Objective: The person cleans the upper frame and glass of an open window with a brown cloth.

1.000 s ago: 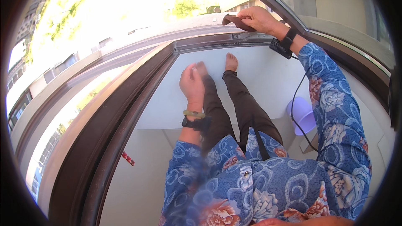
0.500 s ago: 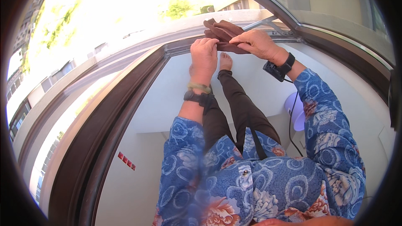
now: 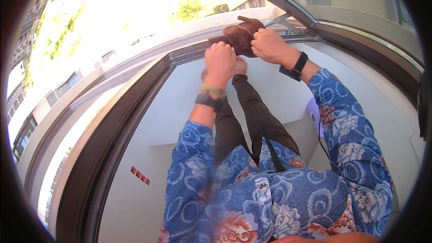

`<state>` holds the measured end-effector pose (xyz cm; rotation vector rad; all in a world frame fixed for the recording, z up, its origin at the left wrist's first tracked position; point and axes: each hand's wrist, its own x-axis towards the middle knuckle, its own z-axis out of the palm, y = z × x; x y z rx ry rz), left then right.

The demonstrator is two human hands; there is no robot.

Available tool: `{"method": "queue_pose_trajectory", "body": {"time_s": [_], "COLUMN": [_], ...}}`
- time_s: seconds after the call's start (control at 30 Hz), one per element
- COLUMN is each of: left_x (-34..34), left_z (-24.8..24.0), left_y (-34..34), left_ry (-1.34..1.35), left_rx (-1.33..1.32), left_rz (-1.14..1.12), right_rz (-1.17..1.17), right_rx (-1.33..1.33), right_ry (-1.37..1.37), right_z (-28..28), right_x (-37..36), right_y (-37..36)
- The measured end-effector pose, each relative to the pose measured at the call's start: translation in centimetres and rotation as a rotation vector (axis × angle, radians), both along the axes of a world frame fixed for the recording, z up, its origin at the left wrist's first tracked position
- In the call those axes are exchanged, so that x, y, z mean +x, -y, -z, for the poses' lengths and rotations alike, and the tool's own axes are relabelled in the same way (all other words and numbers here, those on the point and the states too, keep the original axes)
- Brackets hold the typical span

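Note:
A bunched brown cloth (image 3: 243, 38) spans the gap between my two hands, above the sill of an open window. My left hand (image 3: 220, 63) is closed on the cloth's lower left edge, knuckles up. On the other side, my right hand (image 3: 272, 47) grips the cloth's right edge with curled fingers. The cloth hangs in folds, and a narrow end sticks up at its top. The fingertips of both hands are partly hidden in it. Below the hands, a bare foot (image 3: 241, 66) stands on the white surface.
Brown window frame (image 3: 112, 130) runs down the left side, and an open glass pane (image 3: 360, 0) with a metal stay arm (image 3: 276, 20) is at upper right. Bright outdoors lies beyond the sill. A lilac bucket (image 3: 313, 105) stands low at right, beside a black cable (image 3: 320, 139).
The cloth has been turned and bunched into a fuller lump. My right hand has curled its fingers and rotated on the cloth's edge; my left hand stays near the same place.

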<state>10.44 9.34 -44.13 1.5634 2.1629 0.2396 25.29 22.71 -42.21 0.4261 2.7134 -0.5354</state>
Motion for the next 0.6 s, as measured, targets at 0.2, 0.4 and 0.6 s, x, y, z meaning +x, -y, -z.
{"method": "queue_pose_trajectory", "body": {"time_s": [0.2, 0.4, 0.6], "left_x": [2.0, 2.7, 3.5], "left_z": [1.8, 0.4, 2.0], "left_y": [-1.0, -2.1, -2.3], "left_ry": [-0.082, -0.029, 0.124], "left_rx": [-0.135, -0.12, 0.023], "left_rz": [0.145, 0.039, -0.238], "right_rz": [-0.005, 0.161, 0.257], "right_rx": [-0.036, -0.159, -0.227], "right_ry": [0.06, -0.077, -0.084], "right_z": [1.4, 3.0, 3.9], "right_x": [-0.9, 0.4, -1.1], "right_y": [0.5, 0.7, 0.7]}}
